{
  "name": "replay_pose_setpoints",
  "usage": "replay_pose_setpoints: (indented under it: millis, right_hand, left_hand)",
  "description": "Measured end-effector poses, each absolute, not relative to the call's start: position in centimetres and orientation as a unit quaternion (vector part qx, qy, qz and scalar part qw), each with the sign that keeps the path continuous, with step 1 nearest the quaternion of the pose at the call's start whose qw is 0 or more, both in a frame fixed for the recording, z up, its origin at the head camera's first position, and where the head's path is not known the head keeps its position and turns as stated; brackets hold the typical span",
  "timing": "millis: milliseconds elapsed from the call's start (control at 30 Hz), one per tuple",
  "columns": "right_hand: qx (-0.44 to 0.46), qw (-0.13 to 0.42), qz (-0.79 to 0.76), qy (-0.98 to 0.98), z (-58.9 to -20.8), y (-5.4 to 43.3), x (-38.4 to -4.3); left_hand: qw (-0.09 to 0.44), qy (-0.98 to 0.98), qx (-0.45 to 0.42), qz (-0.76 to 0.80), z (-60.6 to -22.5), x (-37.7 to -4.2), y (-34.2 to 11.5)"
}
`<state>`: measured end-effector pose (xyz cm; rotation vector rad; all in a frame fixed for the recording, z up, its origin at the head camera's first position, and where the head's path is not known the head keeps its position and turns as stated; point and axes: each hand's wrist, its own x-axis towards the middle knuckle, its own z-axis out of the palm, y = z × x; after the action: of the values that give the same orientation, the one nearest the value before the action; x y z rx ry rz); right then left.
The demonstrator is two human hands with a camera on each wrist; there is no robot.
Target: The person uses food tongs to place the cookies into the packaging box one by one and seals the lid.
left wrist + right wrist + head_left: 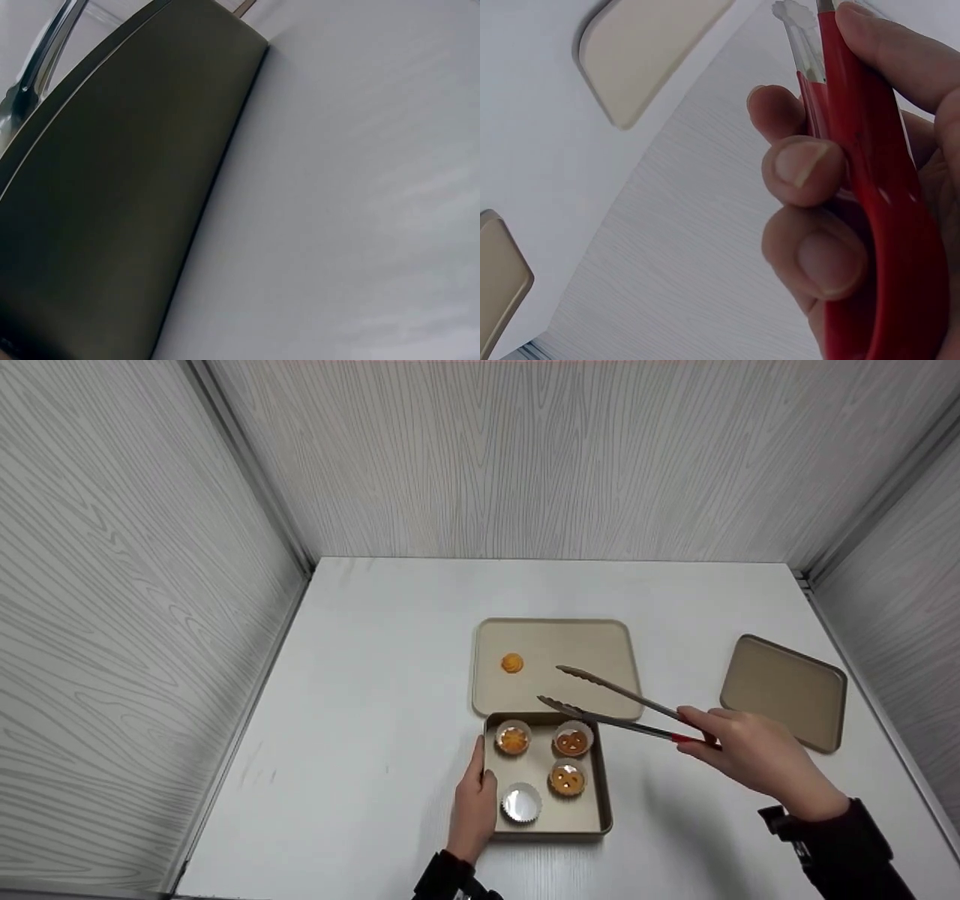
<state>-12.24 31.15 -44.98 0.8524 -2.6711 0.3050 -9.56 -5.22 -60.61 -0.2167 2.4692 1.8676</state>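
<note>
My right hand (761, 754) grips red-handled metal tongs (615, 721); in the right wrist view its fingers (825, 262) wrap the red handle (870, 150). The tongs' arms stand apart with nothing between their tips, over the pans. My left hand (472, 814) holds the left side of a deep square baking pan (551, 817), whose dark outer wall (120, 172) fills much of the left wrist view. Inside stand a foil cup (521, 802) and several cups with pastries, among them an orange swirled one (514, 739), a brown one (572, 741) and a dotted one (568, 780).
Behind the deep pan lies a shallow beige tray (555, 637) bearing one small orange swirled pastry (512, 663). Another shallow tray (784, 690) lies at the right, beyond the right hand. Wood-grain panels (480, 457) wall in the white table (360, 660).
</note>
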Motion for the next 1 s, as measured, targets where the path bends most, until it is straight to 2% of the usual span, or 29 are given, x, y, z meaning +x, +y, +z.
replay_pose_setpoints:
  millis: [333, 1000]
  right_hand:
    - [0.286, 0.136, 0.125, -0.94, -45.8, 30.2, -13.9]
    - [0.248, 0.033, 0.136, -0.959, -47.6, 27.2, -17.2]
  left_hand:
    - [0.017, 0.795, -0.065, 0.603, -60.5, -9.6, -5.2]
    - [0.019, 0.792, -0.069, 0.607, -60.7, -9.6, -5.5]
